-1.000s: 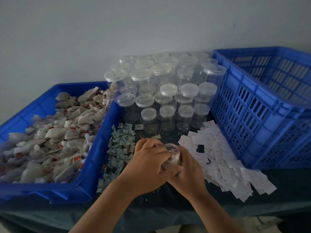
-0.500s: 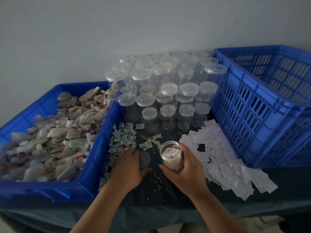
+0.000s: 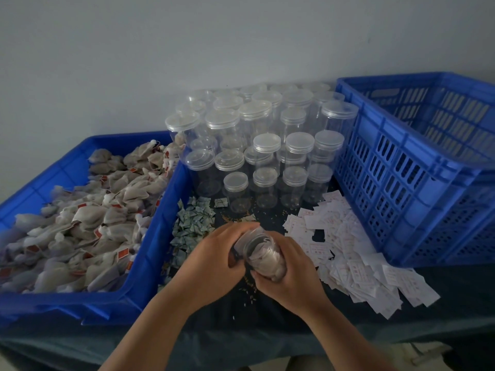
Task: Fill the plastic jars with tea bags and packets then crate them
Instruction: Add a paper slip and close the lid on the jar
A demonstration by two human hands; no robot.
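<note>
We see both hands closed around one plastic jar [image 3: 263, 257], held tilted over the middle of the table [image 3: 254, 314]. The right hand [image 3: 293, 271] grips its body from below, and the left hand [image 3: 214, 255] curls its fingers over the upper end. White pieces lie inside the jar. Tea bags [image 3: 80, 223] fill the blue tray [image 3: 160, 236] at the left. Empty lidded jars [image 3: 267, 156] stand behind, and the blue crate [image 3: 401, 196] is at the right.
</note>
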